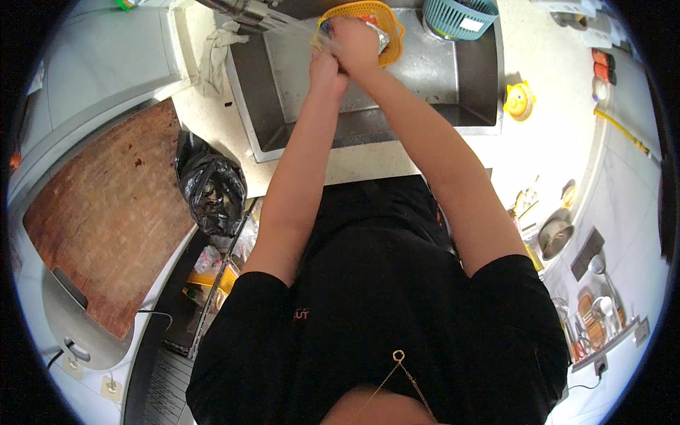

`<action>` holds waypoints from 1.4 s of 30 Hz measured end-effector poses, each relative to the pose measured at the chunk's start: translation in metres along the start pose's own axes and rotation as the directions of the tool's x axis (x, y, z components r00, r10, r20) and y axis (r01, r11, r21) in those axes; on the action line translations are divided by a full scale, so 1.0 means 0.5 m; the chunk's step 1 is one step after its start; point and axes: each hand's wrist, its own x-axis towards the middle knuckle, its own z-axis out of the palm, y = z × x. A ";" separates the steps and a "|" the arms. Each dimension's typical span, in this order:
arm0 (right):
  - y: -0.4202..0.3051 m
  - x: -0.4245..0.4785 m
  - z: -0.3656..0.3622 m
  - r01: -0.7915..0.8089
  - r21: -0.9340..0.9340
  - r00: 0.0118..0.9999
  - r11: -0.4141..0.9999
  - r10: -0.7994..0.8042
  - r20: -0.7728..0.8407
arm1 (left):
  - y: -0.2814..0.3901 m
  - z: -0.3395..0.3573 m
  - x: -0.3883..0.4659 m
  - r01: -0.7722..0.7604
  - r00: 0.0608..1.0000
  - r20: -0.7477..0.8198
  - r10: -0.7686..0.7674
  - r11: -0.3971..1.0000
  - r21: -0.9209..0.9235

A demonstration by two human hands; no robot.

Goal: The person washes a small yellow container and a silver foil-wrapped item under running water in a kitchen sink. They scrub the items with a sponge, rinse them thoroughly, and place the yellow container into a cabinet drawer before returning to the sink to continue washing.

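Observation:
Both of my hands are close together under water running from the faucet (249,10), over the stainless steel sink (425,64). My left hand (325,66) is curled just below my right hand (356,42), and the two seem to touch. Motion blur and the stream hide what, if anything, lies between them. Right behind the hands a yellow plastic basket (394,32) rests in the sink. Partly covered by my right hand, it holds a red and silvery item that looks like a packet (374,24).
A teal basket (459,18) stands at the sink's far right. A white rag (215,58) lies left of the sink, and a yellow animal-shaped dish (519,101) to its right. A black plastic bag (212,186) hangs beside a wooden cutting board (117,207). A pot (555,238) sits further right.

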 end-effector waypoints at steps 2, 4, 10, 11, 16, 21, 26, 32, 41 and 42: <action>0.011 0.014 -0.002 -0.094 -0.159 0.993 0.983 0.104 0.055 | -0.009 0.012 0.010 -0.077 0.997 0.005 0.077 0.991 0.109; -0.004 0.017 0.000 -0.133 -0.201 0.982 0.970 0.156 0.105 | -0.008 0.008 0.025 -0.329 0.944 0.059 0.324 0.920 0.215; 0.009 -0.002 0.002 -0.344 0.211 0.870 0.915 0.226 0.439 | 0.001 -0.019 0.001 -0.231 0.971 0.088 0.221 0.965 0.122; 0.012 -0.004 0.001 -0.486 0.367 0.797 0.793 0.230 0.559 | 0.002 -0.027 -0.012 -0.131 0.991 0.048 0.127 0.988 0.079; 0.008 -0.045 0.040 -0.490 0.716 0.872 0.497 0.295 0.392 | -0.003 -0.023 -0.042 0.004 1.000 0.015 -0.005 1.000 0.028; 0.021 -0.049 0.036 -0.049 0.478 0.978 0.877 -0.054 0.200 | 0.007 -0.048 -0.023 0.002 0.999 0.033 -0.007 0.990 0.141; 0.011 -0.034 -0.017 0.173 -0.042 0.882 0.984 -0.136 0.452 | 0.017 -0.058 -0.030 -0.164 0.985 0.036 0.171 0.829 0.535; 0.023 -0.014 -0.011 0.373 -0.202 0.906 0.906 -0.308 0.290 | 0.030 -0.042 -0.036 0.017 0.996 0.073 -0.057 0.884 0.467; 0.044 -0.006 0.008 0.270 0.116 0.901 0.956 -0.294 0.321 | 0.058 -0.050 -0.038 0.126 0.954 0.184 -0.236 0.876 0.466; 0.039 -0.008 0.014 0.286 0.045 0.905 0.957 -0.286 0.314 | 0.054 -0.047 -0.038 0.087 0.960 0.195 -0.202 0.874 0.477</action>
